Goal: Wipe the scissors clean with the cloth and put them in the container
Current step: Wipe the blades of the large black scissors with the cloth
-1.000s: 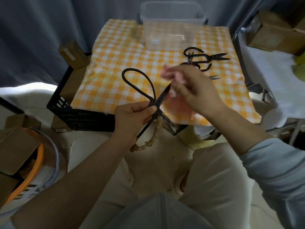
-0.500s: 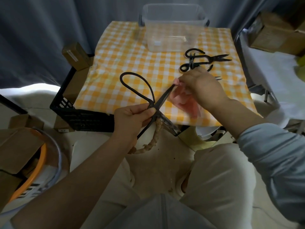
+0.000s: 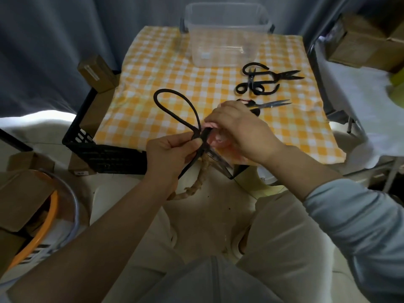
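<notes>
Held well short of the clear plastic container (image 3: 218, 40), out over the near edge of the yellow-and-white checked table (image 3: 166, 68): the large black iron scissors with the long looped handle (image 3: 196, 132), blades parted. Gripped at the neck of the handle by the left hand (image 3: 172, 149), fingers curled round the metal. Pinched on one blade, close to the pivot, by the right hand (image 3: 238, 130) through the crumpled pink cloth (image 3: 220, 147). Mid-wipe by the look of it, with nothing yet visible in the container. For a good stroke: keep the left grip firm against any swing of the blades, fold the cloth over the blade's back rather than its edge, draw from pivot out to tip, then turn to a fresh patch for the other blade and the joint. Hard to judge the extent of the wrap round the blade, right fingertips and most of the cloth being covered by the hand itself. Unclear too the fastening of the pale braided cord (image 3: 201, 180) hanging below the left hand. Just this side of the container, toward its right: two tangled black scissors (image 3: 258, 80) and a small silver-bladed pair (image 3: 271, 104), handle partly hidden behind the right hand.
</notes>
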The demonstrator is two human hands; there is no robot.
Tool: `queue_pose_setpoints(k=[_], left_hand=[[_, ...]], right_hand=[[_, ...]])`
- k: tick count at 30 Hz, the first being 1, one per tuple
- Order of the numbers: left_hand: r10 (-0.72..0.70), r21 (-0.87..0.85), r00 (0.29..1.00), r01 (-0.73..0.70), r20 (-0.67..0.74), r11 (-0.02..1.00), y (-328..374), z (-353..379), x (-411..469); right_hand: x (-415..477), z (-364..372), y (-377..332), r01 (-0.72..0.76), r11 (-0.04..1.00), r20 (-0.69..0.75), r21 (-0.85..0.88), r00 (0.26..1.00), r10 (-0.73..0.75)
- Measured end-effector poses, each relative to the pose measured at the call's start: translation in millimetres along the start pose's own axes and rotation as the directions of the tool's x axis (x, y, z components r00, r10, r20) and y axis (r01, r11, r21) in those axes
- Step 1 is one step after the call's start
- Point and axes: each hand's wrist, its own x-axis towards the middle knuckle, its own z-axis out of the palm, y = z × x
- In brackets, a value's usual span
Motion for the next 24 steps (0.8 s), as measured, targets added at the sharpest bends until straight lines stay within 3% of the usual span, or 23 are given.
queue_pose_setpoints(k=[6,10,15,20,24], left_hand=[[0.003,0.018,1.000,-0.003,-0.027,1.000,-0.6,-3.5,-0.2],[-0.023,-0.020,0.999,0.022,-0.047,1.000,4.0,-0.4,3.8],[-0.040,0.002,0.999,0.040,-0.032,0.999,-2.2,-4.1,0.5],[-0.048,-0.020,0.997,0.047,-0.058,0.999,2.3,-1.0,6.3],[-0.042,0.010,0.999,0.042,-0.034,0.999,-0.6,-3.2,4.0]], right_hand=[[11.2,-7.3,12.3,-0.061,0.993,-0.026,-0.102,0.998,0.058],[6.1,10.0,-7.9,0.137,0.988,-0.034,-0.076,0.990,-0.140],[5.3,-4.5,15.2,-0.066,0.992,-0.006,-0.110,0.998,0.065],[7.5,7.0,-0.5,0.066,0.992,-0.015,-0.105,0.998,-0.068],[7.3,-2.1,17.4,-0.030,0.986,0.001,-0.165,1.000,0.030]])
